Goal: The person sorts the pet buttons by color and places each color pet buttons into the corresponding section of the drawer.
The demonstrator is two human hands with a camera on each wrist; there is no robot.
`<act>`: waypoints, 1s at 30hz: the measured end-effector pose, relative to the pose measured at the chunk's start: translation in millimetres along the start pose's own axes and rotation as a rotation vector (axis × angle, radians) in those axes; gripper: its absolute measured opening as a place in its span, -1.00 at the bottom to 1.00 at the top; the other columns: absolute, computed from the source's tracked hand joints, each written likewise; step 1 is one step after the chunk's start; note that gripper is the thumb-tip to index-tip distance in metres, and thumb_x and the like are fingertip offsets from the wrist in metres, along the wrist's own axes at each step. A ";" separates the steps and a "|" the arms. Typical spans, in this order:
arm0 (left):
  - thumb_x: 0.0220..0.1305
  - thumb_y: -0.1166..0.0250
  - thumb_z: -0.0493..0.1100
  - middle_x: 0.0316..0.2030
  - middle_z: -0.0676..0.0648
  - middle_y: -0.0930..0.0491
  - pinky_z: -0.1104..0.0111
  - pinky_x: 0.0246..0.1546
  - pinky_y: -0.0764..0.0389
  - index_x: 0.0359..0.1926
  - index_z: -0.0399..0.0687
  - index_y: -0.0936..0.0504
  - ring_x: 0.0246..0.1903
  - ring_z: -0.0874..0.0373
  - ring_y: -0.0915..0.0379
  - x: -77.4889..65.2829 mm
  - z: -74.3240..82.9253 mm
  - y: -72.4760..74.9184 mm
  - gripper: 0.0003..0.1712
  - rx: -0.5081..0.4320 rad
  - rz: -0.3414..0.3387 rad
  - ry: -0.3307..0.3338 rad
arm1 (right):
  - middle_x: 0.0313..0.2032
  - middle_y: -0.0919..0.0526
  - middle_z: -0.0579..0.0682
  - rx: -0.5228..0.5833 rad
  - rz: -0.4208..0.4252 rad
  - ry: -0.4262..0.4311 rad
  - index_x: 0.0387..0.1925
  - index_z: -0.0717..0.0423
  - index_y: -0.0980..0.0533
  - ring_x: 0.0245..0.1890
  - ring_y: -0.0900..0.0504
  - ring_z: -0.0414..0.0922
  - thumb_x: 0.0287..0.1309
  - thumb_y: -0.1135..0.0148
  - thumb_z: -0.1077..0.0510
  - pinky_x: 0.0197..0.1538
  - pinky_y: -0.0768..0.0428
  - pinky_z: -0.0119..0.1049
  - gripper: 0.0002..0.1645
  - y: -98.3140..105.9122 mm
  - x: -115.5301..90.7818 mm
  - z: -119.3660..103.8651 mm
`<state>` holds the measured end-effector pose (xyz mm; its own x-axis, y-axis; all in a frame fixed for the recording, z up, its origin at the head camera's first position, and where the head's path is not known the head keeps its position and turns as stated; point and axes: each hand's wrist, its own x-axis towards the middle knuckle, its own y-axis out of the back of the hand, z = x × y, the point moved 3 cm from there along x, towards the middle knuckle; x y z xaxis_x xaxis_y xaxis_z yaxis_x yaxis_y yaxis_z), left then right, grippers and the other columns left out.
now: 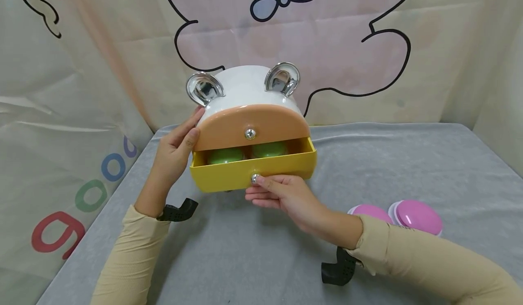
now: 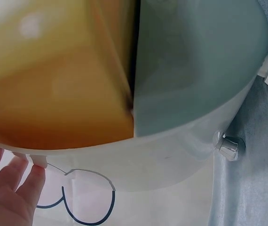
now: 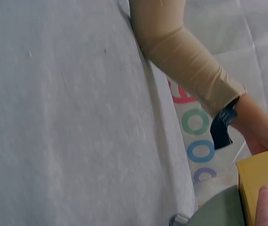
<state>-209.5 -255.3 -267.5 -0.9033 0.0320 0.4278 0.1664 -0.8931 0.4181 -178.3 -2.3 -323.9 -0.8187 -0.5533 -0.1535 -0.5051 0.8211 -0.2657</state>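
A white rounded drawer box (image 1: 245,85) with two silver ears stands at the middle, tilted slightly. Its upper orange drawer (image 1: 233,123) is closed, and its lower yellow drawer (image 1: 220,178) is pulled partly out. Two green round things (image 1: 226,155) lie inside the yellow drawer; their lower parts are hidden. My left hand (image 1: 173,153) grips the box's left side, thumb toward the front. At the front, my right hand (image 1: 288,196) pinches the yellow drawer's silver knob (image 1: 255,178) between thumb and fingers. The left wrist view shows the box's green-grey underside (image 2: 195,66) and silver feet (image 2: 230,148).
Two pink-and-white round containers (image 1: 418,216) lie on the grey cloth-covered table (image 1: 253,250), beyond my right forearm, which partly hides one. A printed curtain (image 1: 347,60) hangs behind the table, with another sheet (image 1: 61,137) along the left side.
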 end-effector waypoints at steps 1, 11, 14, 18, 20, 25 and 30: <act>0.54 -0.03 0.00 0.47 0.16 -0.27 0.39 0.47 -0.24 0.43 0.24 -0.36 0.49 0.31 -0.10 -0.3 0.1 0.1 -0.50 0.002 0.001 0.000 | -0.20 -0.80 0.10 -0.009 0.005 0.005 0.09 0.46 -0.52 -0.15 -0.79 -0.13 0.41 -0.15 0.12 0.08 -0.70 -0.18 -0.54 0.4 1.8 -0.8; 0.53 -0.04 -0.03 0.45 0.15 -0.29 0.43 0.47 -0.25 0.42 0.23 -0.38 0.49 0.32 -0.10 0.0 -0.2 0.0 -0.51 -0.019 0.003 -0.011 | -0.21 -0.79 0.11 -0.037 0.032 0.081 0.06 0.48 -0.55 -0.18 -0.79 -0.12 0.42 -0.13 0.14 0.06 -0.72 -0.17 -0.57 5.1 18.0 -4.2; 0.53 -0.04 -0.02 0.45 0.16 -0.29 0.44 0.47 -0.25 0.42 0.25 -0.38 0.49 0.33 -0.10 -0.4 -0.1 0.4 -0.51 -0.014 0.006 -0.007 | -0.20 -0.79 0.13 -0.040 0.035 0.098 0.05 0.47 -0.55 -0.17 -0.79 -0.12 0.42 -0.13 0.15 0.09 -0.69 -0.11 -0.58 5.1 22.5 -3.8; 0.53 -0.04 -0.01 0.45 0.19 -0.29 0.44 0.47 -0.25 0.42 0.29 -0.38 0.49 0.34 -0.10 -0.8 0.5 0.9 -0.52 -0.010 0.007 -0.002 | -0.20 -0.79 0.12 -0.033 0.041 0.114 0.06 0.48 -0.55 -0.20 -0.79 -0.16 0.42 -0.14 0.14 0.07 -0.71 -0.15 -0.56 4.9 27.5 -4.6; 0.53 -0.04 0.00 0.46 0.20 -0.28 0.42 0.47 -0.25 0.42 0.30 -0.37 0.49 0.34 -0.10 -1.0 0.9 1.1 -0.51 -0.005 0.006 0.004 | -0.22 -0.80 0.10 -0.021 0.046 0.116 0.06 0.48 -0.54 -0.21 -0.80 -0.16 0.41 -0.14 0.14 0.04 -0.72 -0.17 -0.56 5.1 29.7 -4.9; 0.53 -0.03 0.02 0.46 0.20 -0.27 0.41 0.46 -0.26 0.42 0.30 -0.37 0.49 0.34 -0.09 -1.3 1.7 1.8 -0.51 0.003 0.012 0.012 | -0.26 -0.80 0.07 -0.027 0.041 0.115 0.05 0.50 -0.54 -0.23 -0.80 -0.18 0.41 -0.15 0.13 0.07 -0.70 -0.12 -0.55 5.0 33.9 -5.1; 0.53 -0.04 0.00 0.45 0.17 -0.29 0.42 0.45 -0.27 0.42 0.25 -0.38 0.49 0.33 -0.10 -0.8 2.1 0.8 -0.51 -0.006 0.014 0.004 | -0.24 -0.80 0.12 -0.067 0.045 0.132 0.04 0.49 -0.55 -0.24 -0.80 -0.17 0.42 -0.13 0.14 0.07 -0.69 -0.06 -0.57 6.5 36.0 -4.5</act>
<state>-207.8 -255.1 -265.8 -0.9025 0.0172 0.4304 0.1772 -0.8960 0.4072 -212.4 -16.2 -326.9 -0.8673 -0.4965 -0.0360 -0.4810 0.8544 -0.1964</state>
